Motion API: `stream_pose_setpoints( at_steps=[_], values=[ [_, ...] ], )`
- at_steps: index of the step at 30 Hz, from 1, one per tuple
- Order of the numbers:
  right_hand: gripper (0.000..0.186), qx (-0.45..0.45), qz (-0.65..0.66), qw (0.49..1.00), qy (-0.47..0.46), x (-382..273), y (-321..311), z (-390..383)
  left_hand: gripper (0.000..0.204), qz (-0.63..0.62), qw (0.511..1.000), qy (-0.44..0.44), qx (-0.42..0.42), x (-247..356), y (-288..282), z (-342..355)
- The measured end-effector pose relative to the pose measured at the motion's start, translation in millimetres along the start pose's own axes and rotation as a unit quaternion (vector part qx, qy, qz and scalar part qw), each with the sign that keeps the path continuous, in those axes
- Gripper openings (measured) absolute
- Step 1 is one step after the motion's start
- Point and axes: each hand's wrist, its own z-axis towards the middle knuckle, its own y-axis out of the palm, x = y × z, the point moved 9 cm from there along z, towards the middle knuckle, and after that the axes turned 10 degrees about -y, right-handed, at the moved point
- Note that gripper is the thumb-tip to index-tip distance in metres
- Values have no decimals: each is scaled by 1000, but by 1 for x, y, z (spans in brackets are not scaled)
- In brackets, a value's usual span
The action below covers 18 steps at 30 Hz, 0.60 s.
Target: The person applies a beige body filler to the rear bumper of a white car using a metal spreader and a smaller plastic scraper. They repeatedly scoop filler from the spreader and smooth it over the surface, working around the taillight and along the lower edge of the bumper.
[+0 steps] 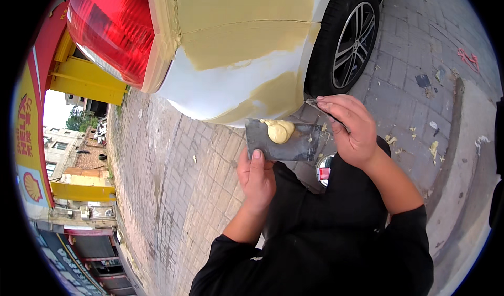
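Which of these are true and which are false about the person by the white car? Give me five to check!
1. The left hand holds a flat dark plate. True.
2. The blob on the plate is blue. False: the paste is pale yellow.
3. The tail light is red. True.
4. One hand is empty. False: the right hand holds a thin dark tool.
5. The car has tan patches. True.

Your bare left hand grips with its thumb on top; your bare right hand is farther forward, fingers pointing left, bent toward the thumb.
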Motion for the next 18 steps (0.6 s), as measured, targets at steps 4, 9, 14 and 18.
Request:
stream_pose_setpoints(
  at_steps=[4,9,14,18],
  values=[
    [36,-64,1,995,-78,-50,12,-8,35,39,995,66,59,14,17,-5],
    [34,-72,-28,989,-127,-72,22,-6,36,96,987,113,53,19,28,-11],
    [37,-94,-24,988,-124,-69,27,-8,35,126,980,141,67,23,36,-13],
    [37,-118,-15,986,-116,-65,35,-14,36,191,970,131,69,22,37,-15]
  ],
)
